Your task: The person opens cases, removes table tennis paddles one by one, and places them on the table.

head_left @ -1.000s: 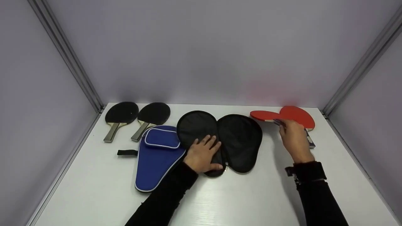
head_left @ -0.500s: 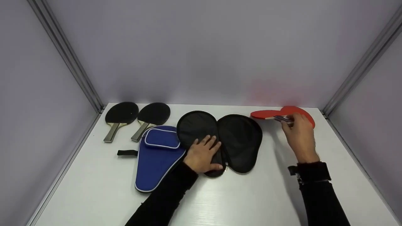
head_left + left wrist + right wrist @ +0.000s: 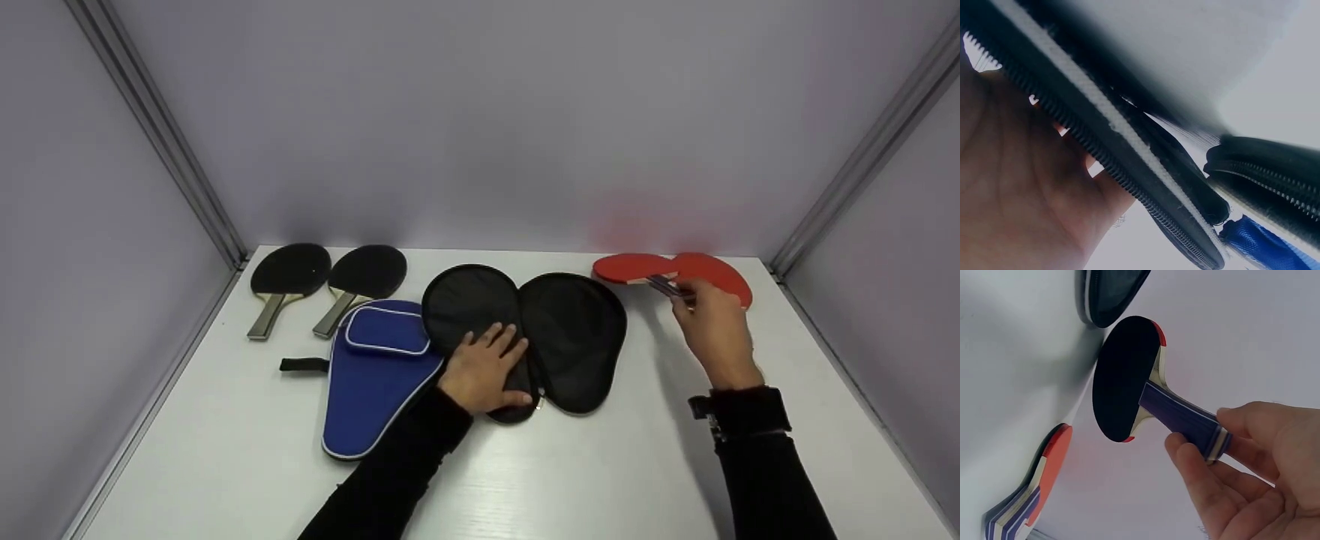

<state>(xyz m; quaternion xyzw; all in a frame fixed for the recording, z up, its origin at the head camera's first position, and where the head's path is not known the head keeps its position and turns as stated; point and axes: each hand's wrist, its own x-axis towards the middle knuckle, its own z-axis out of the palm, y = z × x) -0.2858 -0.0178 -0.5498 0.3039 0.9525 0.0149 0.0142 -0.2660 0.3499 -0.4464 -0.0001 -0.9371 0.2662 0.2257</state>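
Observation:
My left hand (image 3: 484,373) lies flat with spread fingers on the left half of an unzipped black paddle case (image 3: 574,341), which is spread wide on the table. In the left wrist view the case's zipper edge (image 3: 1112,169) runs across the palm. My right hand (image 3: 714,326) pinches a table tennis paddle (image 3: 630,266) by the end of its handle, red face up. The right wrist view shows that paddle's black underside (image 3: 1123,379) and blue handle (image 3: 1176,416), raised off the table. Close by, a second red paddle (image 3: 716,277) lies on the table, partly behind the right hand.
Two black-faced paddles (image 3: 292,268) lie at the back left. A blue case (image 3: 379,397) with white piping and a black strap (image 3: 304,364) sits left of the black case, touching it. Grey panels (image 3: 480,127) wall in the white table (image 3: 562,480).
My right hand has shifted slightly right and back along the handle to its end. The paddle's blade has tilted so more of its red face shows. The left hand has stayed put.

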